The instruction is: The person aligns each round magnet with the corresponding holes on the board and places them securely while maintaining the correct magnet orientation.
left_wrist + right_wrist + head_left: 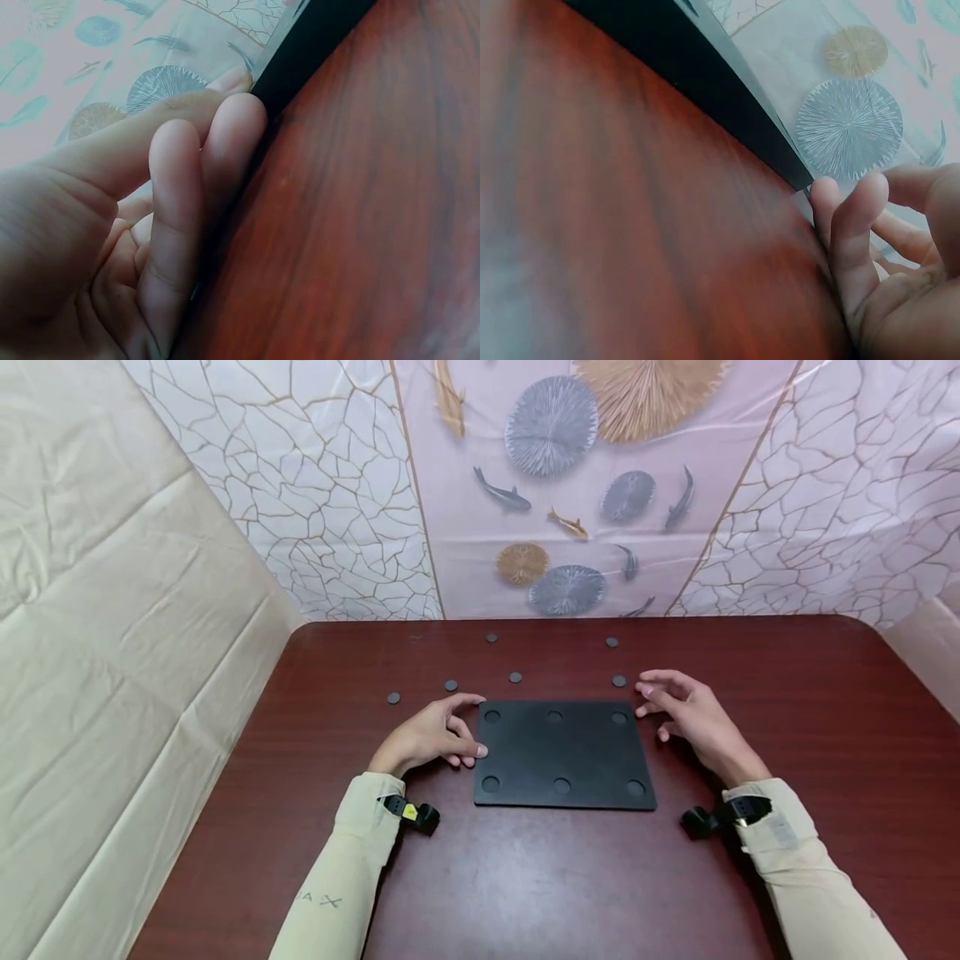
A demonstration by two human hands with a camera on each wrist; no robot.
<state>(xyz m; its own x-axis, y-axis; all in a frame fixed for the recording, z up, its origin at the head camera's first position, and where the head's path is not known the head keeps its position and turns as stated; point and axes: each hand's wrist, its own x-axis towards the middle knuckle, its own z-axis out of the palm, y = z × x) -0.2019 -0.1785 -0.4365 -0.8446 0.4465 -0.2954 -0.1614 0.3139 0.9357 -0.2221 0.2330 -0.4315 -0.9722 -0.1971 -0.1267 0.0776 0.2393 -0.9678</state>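
Short of the reddish-brown table's [562,877] far edge, the left hand [431,735] touches a black rectangular board [558,752], right hand [693,718] beside it, both with fingers apart.

The board [558,752] is black, the table [570,885] reddish-brown (with streaky grain).

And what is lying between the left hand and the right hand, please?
The black board lies between the left hand and the right hand; the head view shows this.
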